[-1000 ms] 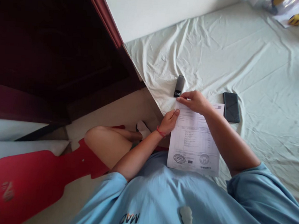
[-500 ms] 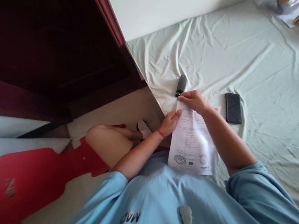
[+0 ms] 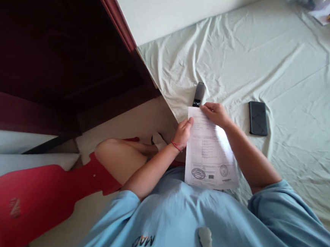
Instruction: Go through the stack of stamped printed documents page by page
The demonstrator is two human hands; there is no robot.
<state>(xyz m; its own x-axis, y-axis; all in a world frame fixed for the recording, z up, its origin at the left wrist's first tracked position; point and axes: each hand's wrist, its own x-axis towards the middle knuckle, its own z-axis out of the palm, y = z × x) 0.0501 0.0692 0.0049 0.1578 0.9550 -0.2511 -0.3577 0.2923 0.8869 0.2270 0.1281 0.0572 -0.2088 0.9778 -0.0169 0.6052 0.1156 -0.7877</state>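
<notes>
White wall (image 3: 185,14) beside dark woodwork (image 3: 53,54), beige floor (image 3: 122,120), red chair (image 3: 33,197), rumpled pale sheet (image 3: 302,85)

Wrinkled pale sheet (image 3: 244,61), dark stapler (image 3: 199,92) near edge, black phone (image 3: 258,118), white paper (image 3: 321,15)

The single camera sits on the person's head, facing forward and steeply down. The blue shirt (image 3: 180,216) fills the near foreground, below the left grip (image 3: 183,133) and right grip (image 3: 217,114); the pale sheet (image 3: 261,66) recedes beyond and rightward of them.

paper document (image 3: 208,151), matt cloth (image 3: 244,61), glossy phone (image 3: 258,118)
</notes>
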